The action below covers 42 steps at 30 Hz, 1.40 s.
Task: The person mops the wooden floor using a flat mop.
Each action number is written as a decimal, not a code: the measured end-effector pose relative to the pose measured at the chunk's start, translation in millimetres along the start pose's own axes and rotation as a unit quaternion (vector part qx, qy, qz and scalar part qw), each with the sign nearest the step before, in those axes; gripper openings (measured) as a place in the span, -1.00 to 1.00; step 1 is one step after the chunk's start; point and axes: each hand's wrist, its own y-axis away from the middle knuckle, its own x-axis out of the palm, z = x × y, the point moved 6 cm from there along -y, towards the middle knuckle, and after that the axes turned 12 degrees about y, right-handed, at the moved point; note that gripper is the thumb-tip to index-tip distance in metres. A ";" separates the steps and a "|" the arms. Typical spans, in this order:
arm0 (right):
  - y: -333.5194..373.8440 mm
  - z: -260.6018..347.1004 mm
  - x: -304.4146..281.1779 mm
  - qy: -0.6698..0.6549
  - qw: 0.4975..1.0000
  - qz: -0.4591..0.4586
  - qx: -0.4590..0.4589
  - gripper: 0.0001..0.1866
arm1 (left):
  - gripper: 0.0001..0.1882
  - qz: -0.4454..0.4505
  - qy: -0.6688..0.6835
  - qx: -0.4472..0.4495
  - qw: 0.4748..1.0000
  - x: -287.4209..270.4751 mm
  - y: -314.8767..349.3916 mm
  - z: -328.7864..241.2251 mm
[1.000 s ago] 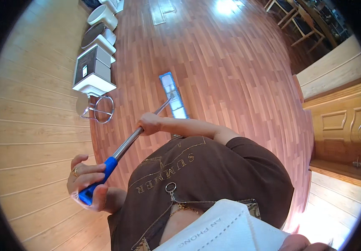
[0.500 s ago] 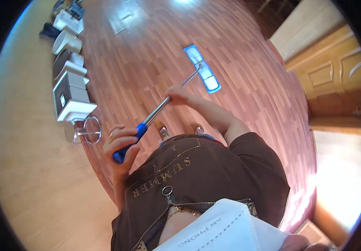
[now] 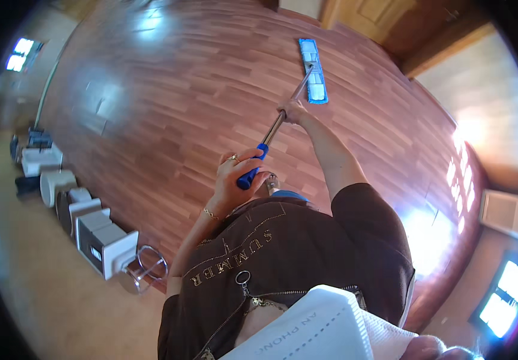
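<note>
A flat mop with a long metal pole (image 3: 275,128) reaches from in front of my body out over the floor. Its blue-edged flat head (image 3: 313,72) lies on the wood-look floor ahead of me, slightly right of the middle. My left hand (image 3: 239,172) grips the blue handle end, fingers curled over it and thumb below. Farther along, my right hand (image 3: 293,111) is wrapped round the metal pole, with that arm stretched forward. One of my feet (image 3: 272,182) shows below the handle.
Along the left wall stand a round metal-framed stand (image 3: 149,265), a grey-and-white boxy appliance (image 3: 104,243), a white rounded container (image 3: 56,186) and other items. A wooden door (image 3: 400,21) is at the far right. A whitish boxy unit (image 3: 506,215) sits by the right wall.
My view has turned rightward, so the appliances sit lower left. The mop head has moved farther ahead and slightly right; both hands have gone forward and right, still holding the mop.
</note>
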 end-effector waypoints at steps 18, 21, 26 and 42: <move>334.5 -31.9 -48.7 0.058 0.893 -0.050 0.444 -0.95 | -0.78 0.340 0.295 -0.027 0.893 117.3 -30.8 -5.2; 373.1 -14.4 -41.6 0.086 0.867 -0.083 0.483 -0.96 | -0.78 0.385 0.310 -0.043 0.868 127.6 -34.6 -14.5; 384.2 48.5 -26.7 0.037 0.853 -0.094 0.511 -0.88 | -0.79 0.422 0.342 -0.095 0.834 92.1 -24.0 -25.8; 171.4 211.6 -107.1 -0.091 0.937 -0.176 0.289 -0.82 | -0.85 0.312 0.257 0.162 0.900 -138.5 -13.5 -137.9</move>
